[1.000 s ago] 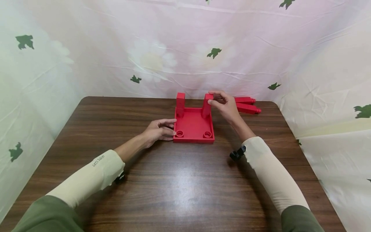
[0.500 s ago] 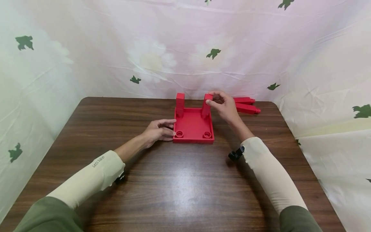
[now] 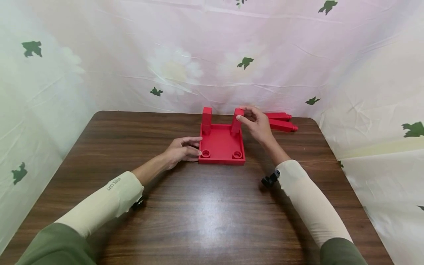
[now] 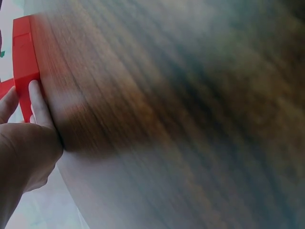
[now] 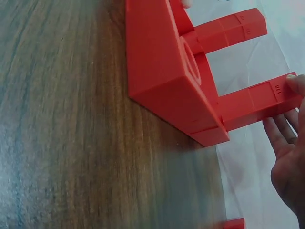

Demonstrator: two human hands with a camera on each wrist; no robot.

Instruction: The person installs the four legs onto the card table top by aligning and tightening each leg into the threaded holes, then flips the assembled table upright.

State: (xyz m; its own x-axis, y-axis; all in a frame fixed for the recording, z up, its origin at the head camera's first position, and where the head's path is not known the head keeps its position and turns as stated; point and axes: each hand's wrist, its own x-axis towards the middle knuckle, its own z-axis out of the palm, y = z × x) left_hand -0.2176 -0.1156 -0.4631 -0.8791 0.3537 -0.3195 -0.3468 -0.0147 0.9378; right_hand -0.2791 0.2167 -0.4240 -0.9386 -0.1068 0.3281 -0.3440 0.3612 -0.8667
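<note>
A square red toy tabletop (image 3: 220, 141) with a raised rim lies underside up on the wooden table. Two red legs stand upright at its far corners: a left leg (image 3: 207, 121) and a right leg (image 3: 236, 123). Round sockets are visible at the near corners, such as the near-left socket (image 3: 205, 154). My left hand (image 3: 180, 149) holds the tabletop's left side, with one finger along the outer wall in the left wrist view. My right hand (image 5: 288, 143) pinches the top of the right leg between thumb and fingers. That leg's foot sits in the far-right corner.
Two loose red legs, one of them a nearer leg (image 3: 281, 124), lie behind my right hand with their threaded ends pointing right. A patterned cloth backdrop (image 3: 212, 55) rises along the back and sides of the wooden table (image 3: 212, 209).
</note>
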